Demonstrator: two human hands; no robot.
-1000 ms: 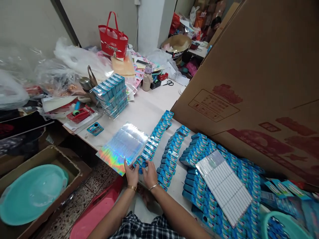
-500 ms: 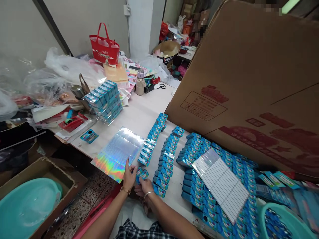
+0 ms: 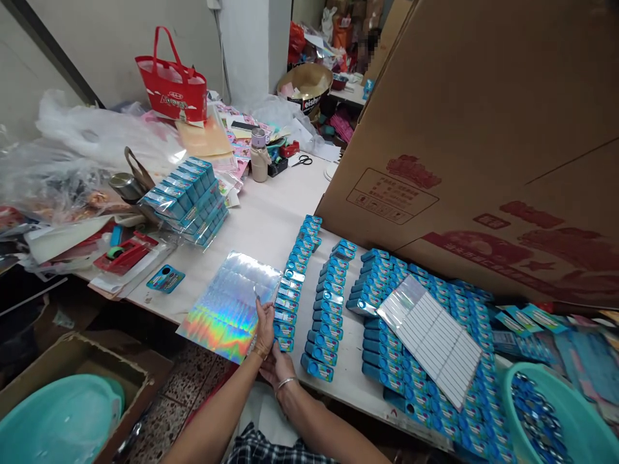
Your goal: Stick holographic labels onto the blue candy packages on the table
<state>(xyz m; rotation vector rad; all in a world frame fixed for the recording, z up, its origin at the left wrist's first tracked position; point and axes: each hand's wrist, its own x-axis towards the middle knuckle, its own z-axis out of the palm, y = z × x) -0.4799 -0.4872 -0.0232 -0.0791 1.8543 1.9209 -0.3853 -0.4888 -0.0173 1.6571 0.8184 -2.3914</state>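
My left hand (image 3: 264,327) is raised over the right edge of a shiny rainbow foil sheet (image 3: 220,309), its fingers together. A small shiny sticker (image 3: 256,293) shows at its fingertips. Low in front of me, my right hand (image 3: 280,366) has its thumb against a small blue box (image 3: 284,345) at the near end of a row of blue boxes (image 3: 294,266); its other fingers are largely hidden. Another row of like boxes (image 3: 325,322) runs to the right. A loose blue card (image 3: 166,279) lies left of the foil sheet.
A white lined sheet (image 3: 435,341) lies on many packed blue boxes (image 3: 377,354) at right. Behind stands a large carton (image 3: 464,161). A turquoise basin (image 3: 575,412) holds shiny blue pieces. Wrapped box stacks (image 3: 188,200), a bottle (image 3: 260,158) and scissors (image 3: 303,160) are farther back.
My left hand has risen a little and moved right, with a shiny piece now at its fingertips. The two boxes by my right hand now sit in line with the row. The view has shifted.
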